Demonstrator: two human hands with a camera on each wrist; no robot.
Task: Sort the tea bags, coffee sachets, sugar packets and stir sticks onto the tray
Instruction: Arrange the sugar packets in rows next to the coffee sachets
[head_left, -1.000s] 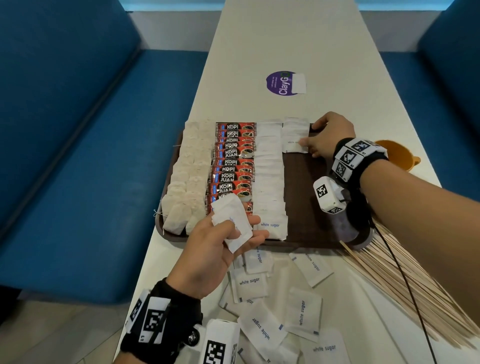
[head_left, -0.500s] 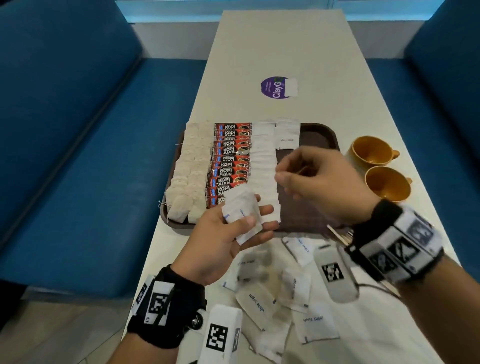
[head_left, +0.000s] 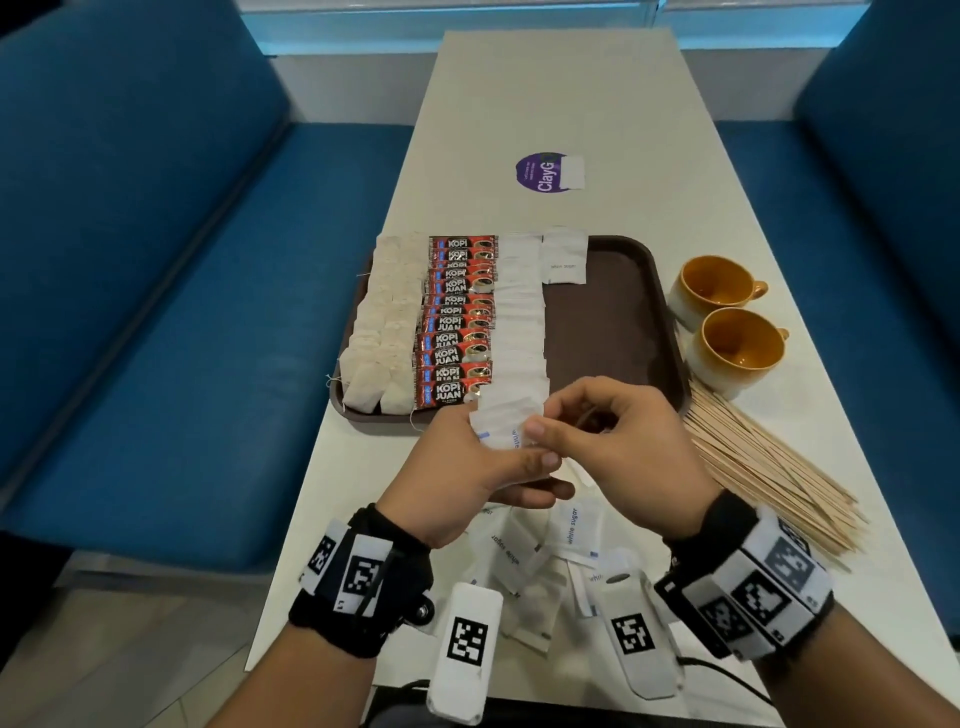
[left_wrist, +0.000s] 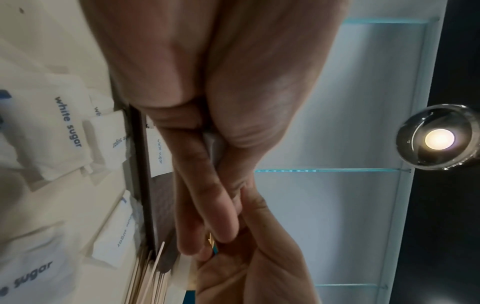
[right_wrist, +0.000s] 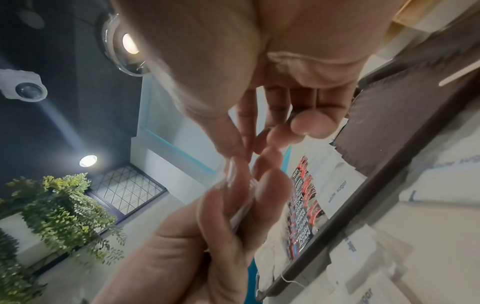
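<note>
My left hand (head_left: 519, 462) grips a small stack of white sugar packets (head_left: 501, 426) above the near edge of the brown tray (head_left: 613, 312). My right hand (head_left: 550, 431) meets it, with thumb and forefinger pinching the stack's right edge. On the tray lie columns of tea bags (head_left: 384, 332), red coffee sachets (head_left: 457, 322) and sugar packets (head_left: 519, 312), plus one packet (head_left: 563, 257) heading a second sugar column. Loose sugar packets (head_left: 571, 530) lie on the table under my hands. Wooden stir sticks (head_left: 769, 467) are piled to the right. In the right wrist view the packets' edge (right_wrist: 241, 209) shows between my left fingers.
Two orange cups (head_left: 711, 286) (head_left: 737, 348) stand right of the tray, just beyond the stick pile. A purple sticker (head_left: 543, 171) is on the table further back. Blue bench seats flank the narrow white table. The tray's right half shows bare brown surface.
My right hand left a sugar packet at the tray's far end and drew back to the stack in my left hand, where it now pinches the stack's edge. The left hand stayed put.
</note>
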